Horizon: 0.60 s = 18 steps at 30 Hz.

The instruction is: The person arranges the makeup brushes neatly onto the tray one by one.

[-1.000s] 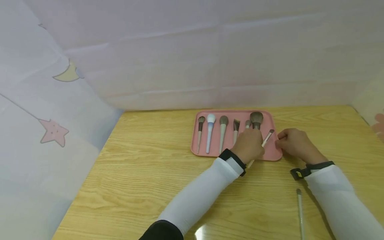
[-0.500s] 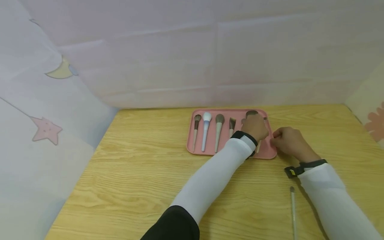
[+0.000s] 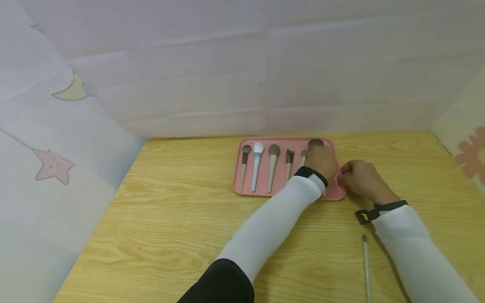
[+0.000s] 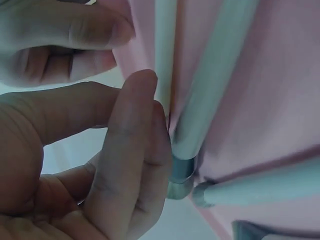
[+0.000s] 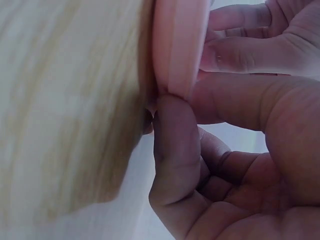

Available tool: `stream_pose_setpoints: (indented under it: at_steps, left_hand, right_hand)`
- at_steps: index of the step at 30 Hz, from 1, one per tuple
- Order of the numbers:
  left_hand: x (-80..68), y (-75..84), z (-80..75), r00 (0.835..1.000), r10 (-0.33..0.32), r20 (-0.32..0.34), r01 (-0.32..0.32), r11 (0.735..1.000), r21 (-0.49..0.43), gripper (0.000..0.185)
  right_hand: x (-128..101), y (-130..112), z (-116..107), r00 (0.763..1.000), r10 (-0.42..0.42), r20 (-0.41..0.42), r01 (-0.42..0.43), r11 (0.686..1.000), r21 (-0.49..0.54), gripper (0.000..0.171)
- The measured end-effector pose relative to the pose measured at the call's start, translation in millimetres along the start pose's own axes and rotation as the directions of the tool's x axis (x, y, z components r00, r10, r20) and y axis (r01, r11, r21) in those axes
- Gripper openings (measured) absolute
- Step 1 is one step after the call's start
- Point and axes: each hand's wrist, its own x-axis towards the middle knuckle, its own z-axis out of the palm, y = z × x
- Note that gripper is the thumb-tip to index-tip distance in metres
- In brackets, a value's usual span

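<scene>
My right hand (image 3: pixel 358 179) pinches right rim of flat pink plastic tray (image 3: pixel 261 191); left hand (image 3: pixel 322 162) pinches thin pale-handled brush (image 4: pixel 165 50) at tray's right end. Risk I see: tugging rim jolts tray, neighbouring brushes roll.

Brushes (image 3: pixel 272 166) in row on tray (image 3: pixel 281 186), tray at table (image 3: pixel 182 227) rear, 1 brush (image 3: pixel 366 269) front-R

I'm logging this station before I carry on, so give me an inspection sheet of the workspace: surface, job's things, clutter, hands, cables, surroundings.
Surface: light wooden table, glare spot at near edge.
Job's things: pink tray holding a row of makeup brushes, including a blue-handled brush; one slim brush lies at the left fingertips.
Clutter: single loose brush on the table near the right sleeve.
Hands: left hand over the tray's right end, pinching the slim brush; right hand grips the tray's right rim.
Cables: nothing seen.
Surroundings: pale fabric backdrop with moon, star and flower prints.
</scene>
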Motion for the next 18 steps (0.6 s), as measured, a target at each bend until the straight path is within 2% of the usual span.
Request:
stream_pose_setpoints:
  at_steps: [5, 7, 9, 11, 13, 16, 18]
  left_hand:
    - [-6.4, -14.9, -10.4, 0.995, 0.063, -0.071, -0.062, 0.998, 0.014, 0.021]
    - [-11.8, -25.3, -16.0, 0.992, 0.091, -0.087, -0.096, 0.994, -0.047, 0.026]
    - [-19.9, -35.5, -20.9, 0.989, 0.114, -0.091, -0.128, 0.979, -0.159, 0.032]
    - [-31.3, -44.4, -24.8, 0.989, 0.127, -0.074, -0.142, 0.953, -0.267, 0.038]
    - [-45.7, -51.3, -26.4, 0.987, 0.139, -0.077, -0.156, 0.932, -0.327, 0.033]
    - [-70.1, -55.8, -25.3, 0.983, 0.162, -0.081, -0.180, 0.926, -0.333, 0.014]
    - [-87.2, -55.2, -22.3, 0.979, 0.188, -0.078, -0.203, 0.926, -0.319, 0.013]
  right_hand:
    - [1.7, -0.8, 1.6, 1.000, 0.004, -0.005, -0.004, 1.000, 0.006, 0.036]
    - [2.6, -2.3, 2.7, 1.000, 0.006, -0.007, -0.006, 1.000, 0.008, 0.036]
    - [3.2, -3.8, 3.3, 1.000, 0.004, -0.006, -0.004, 1.000, 0.005, 0.035]
    - [3.3, -5.0, 3.5, 1.000, 0.005, -0.001, -0.005, 1.000, 0.000, 0.036]
    - [3.4, -5.7, 3.2, 1.000, 0.004, 0.003, -0.004, 1.000, -0.005, 0.036]
    - [3.0, -5.6, 2.3, 1.000, -0.002, 0.007, 0.002, 1.000, -0.013, 0.035]
    - [2.0, -4.0, 1.2, 1.000, -0.009, 0.002, 0.009, 1.000, -0.020, 0.035]
